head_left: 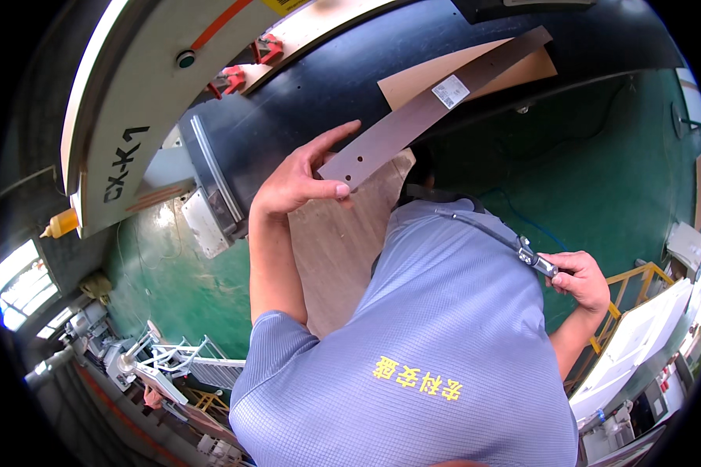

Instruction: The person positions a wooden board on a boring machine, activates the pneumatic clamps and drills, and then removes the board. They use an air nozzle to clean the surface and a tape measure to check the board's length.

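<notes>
My left hand (294,180) grips the near end of a long, narrow grey-brown board (397,132), with the thumb at its lower corner and the index finger stretched along its far side. Small round holes show near the held end. A white label (450,92) is stuck on the board's face. My right hand (580,282) is closed round the metal body of an air blow gun (528,255), whose thin nozzle tube points left across the front of my grey-blue shirt (444,311). Part of the gun's body is hidden by my fingers.
A black worktable (311,101) lies ahead, bearing a brown panel (409,82) behind the board. At left stands a large pale machine housing (144,101) with red clamps (230,80) beside it. A blue hose (533,227) trails over the green floor. Yellow racking (631,288) stands at right.
</notes>
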`<state>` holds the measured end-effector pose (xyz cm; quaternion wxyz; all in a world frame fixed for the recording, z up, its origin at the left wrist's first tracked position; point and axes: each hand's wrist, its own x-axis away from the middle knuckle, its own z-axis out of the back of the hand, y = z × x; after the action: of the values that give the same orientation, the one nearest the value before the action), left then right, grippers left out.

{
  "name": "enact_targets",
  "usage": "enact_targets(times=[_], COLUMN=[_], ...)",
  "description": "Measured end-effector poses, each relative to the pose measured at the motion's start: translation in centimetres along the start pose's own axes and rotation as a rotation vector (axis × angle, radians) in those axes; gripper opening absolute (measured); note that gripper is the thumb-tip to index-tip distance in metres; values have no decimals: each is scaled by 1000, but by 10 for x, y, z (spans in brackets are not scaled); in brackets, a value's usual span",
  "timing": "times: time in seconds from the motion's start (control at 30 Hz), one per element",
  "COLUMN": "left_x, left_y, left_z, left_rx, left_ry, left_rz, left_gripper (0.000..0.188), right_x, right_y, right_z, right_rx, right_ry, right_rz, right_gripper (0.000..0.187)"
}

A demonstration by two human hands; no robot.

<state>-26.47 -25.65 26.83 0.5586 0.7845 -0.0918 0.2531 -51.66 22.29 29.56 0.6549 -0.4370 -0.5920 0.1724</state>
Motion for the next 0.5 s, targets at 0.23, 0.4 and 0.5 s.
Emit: enact_targets(times=[0.23, 0.4, 0.5], left_x=[-4, -5, -7], left_y=[-1, -2, -8], left_z=[10, 13, 14], left_rx=[49, 30, -11], left_ry=[-9, 16, 42], left_rz=[30, 37, 21], left_gripper=[94, 90, 89], right_x=[1, 0, 1], right_y=[8, 8, 21], right_z=[0, -2, 5], right_rx=[-42, -31, -36], right_ry=[70, 62, 128], right_rz=[-49, -78, -88], right_gripper=[49, 47, 53])
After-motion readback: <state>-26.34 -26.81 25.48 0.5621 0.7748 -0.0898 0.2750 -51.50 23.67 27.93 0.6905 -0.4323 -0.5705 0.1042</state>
